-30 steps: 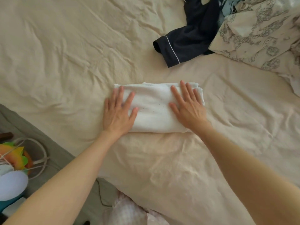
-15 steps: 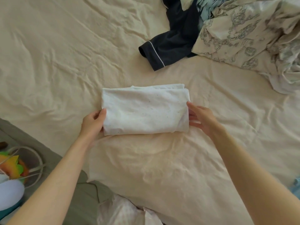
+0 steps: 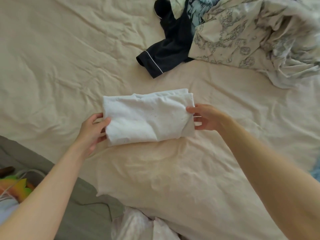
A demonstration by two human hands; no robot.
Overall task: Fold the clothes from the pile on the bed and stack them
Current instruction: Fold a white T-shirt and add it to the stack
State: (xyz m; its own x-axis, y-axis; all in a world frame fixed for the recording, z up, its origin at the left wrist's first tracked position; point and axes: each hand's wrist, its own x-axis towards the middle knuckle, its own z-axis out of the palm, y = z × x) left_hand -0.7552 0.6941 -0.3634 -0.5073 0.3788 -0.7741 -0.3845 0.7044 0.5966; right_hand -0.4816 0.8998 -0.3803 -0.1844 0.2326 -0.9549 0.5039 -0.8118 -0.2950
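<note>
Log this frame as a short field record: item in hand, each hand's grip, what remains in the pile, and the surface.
item: folded white garment, held at both short ends
left hand: left hand grips the left end, thumb on top
right hand: right hand pinches the right end
pile: dark navy garment with white piping and printed cream fabric, unfolded, at upper right
surface: cream bed sheet, wrinkled

Both arms reach forward, left hand (image 3: pixel 91 130) and right hand (image 3: pixel 206 116) curled, thumbs on top.
</note>
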